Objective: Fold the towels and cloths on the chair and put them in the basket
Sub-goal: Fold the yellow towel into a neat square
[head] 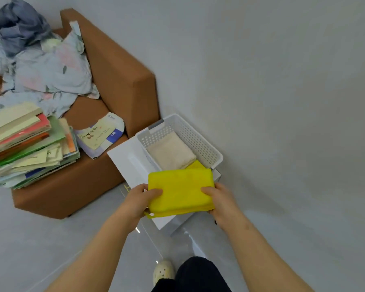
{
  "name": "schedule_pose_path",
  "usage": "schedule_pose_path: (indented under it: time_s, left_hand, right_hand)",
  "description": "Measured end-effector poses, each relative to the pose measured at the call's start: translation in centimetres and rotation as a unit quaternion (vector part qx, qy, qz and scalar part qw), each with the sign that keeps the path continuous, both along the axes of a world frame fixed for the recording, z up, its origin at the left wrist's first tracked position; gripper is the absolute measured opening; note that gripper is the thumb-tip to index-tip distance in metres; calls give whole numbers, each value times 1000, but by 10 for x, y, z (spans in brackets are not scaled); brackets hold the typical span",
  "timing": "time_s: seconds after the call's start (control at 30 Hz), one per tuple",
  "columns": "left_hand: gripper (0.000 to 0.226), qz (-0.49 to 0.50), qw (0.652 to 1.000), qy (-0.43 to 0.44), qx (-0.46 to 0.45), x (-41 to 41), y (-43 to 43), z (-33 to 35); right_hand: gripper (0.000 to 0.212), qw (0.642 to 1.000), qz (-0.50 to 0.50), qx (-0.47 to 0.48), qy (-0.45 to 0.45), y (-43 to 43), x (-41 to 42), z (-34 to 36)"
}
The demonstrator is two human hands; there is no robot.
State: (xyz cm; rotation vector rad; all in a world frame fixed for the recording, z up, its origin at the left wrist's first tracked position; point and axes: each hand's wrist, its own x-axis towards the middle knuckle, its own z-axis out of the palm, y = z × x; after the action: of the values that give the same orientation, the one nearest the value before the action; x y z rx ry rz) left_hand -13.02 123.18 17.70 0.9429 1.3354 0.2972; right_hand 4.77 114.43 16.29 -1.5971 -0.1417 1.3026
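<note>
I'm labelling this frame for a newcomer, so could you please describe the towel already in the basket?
Right of the brown chair, by the wall, stands a white perforated basket. The cream towel lies folded flat inside it; unlike the bright yellow cloth held in front of it, it is pale and untouched.

The left hand [138, 200] and right hand [219, 202] reached forward, level with each other. Each pinched one edge of the yellow cloth [180, 188], thumb on top.
</note>
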Motion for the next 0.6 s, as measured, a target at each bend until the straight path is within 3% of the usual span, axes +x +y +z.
schedule_pose_path:
  time_s: [0.2,0.37,0.53,0.6]
  left_hand:
    - [50,1,998,-26,-57,38,80,-15]
    - [31,-19,998,-3,-64,83,129,-32]
    - [12,-138,977,165,5,120,155,-73]
    - [12,-242,936,249,54,127,159,-94]
  right_hand:
    - [18,989,59,-31,-135,84,43,-11]
    - [27,954,163,-102,-230,138,84,-37]
    - [34,894,268,-189,-306,168,106,-69]
    - [36,867,309,-216,-327,176,109,-82]
